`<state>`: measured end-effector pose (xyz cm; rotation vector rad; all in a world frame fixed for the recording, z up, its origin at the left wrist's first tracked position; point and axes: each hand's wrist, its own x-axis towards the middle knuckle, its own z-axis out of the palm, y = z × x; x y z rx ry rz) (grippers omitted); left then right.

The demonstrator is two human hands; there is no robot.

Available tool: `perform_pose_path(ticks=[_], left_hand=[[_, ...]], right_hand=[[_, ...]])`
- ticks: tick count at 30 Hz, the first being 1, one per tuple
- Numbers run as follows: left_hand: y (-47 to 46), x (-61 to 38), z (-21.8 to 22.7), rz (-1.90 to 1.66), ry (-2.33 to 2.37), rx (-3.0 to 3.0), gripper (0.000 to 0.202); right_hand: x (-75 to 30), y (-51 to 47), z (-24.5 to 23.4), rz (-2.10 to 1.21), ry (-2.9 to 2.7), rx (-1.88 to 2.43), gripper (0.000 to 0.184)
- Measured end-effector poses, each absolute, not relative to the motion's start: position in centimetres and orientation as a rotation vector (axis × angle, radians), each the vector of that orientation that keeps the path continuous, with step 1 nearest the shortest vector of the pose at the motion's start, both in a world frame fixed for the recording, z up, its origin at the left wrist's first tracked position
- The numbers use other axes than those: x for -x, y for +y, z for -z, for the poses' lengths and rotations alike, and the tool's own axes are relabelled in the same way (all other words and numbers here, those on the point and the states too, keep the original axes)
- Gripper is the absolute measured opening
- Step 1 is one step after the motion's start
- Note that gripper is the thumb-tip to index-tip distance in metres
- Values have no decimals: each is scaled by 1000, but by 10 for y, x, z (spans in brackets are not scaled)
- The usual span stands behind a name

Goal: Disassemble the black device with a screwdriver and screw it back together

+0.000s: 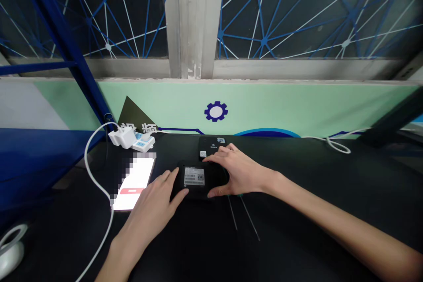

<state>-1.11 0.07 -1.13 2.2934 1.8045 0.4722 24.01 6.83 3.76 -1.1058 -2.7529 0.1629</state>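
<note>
A flat black device (194, 176) with a white printed label and a small square code lies label-up on the dark desk. My left hand (158, 198) holds its left edge, thumb and index finger apart. Around its right end is my right hand (236, 168), with the thumb at the near side and fingers over the far side. Just behind sits a second black box (211, 146) with stickers, partly covered by my right fingers. Two thin metal shafts, which look like screwdrivers (249, 218), stick out toward me from under my right hand; their handles are mostly hidden.
Left of the device lies a lit phone (134, 185), partly blurred out. Behind it are a white charger (124, 136) and a power strip (143, 142). A white cable (95, 180) runs down the left side. A white mouse (11, 259) is at lower left.
</note>
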Motion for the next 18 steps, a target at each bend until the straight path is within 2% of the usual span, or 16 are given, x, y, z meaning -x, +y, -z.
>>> perform_pose_path(ticks=[5, 11, 18], left_hand=[[3, 11, 9, -455, 1849, -2305, 59], [1, 9, 0, -426, 1833, -2312, 46], [3, 9, -4, -637, 1815, -2286, 41]], right_hand=[[-239, 71, -27, -146, -2772, 1081, 102], [-239, 74, -20, -197, -2728, 1051, 111], [-241, 75, -17, -422, -2563, 990, 100]])
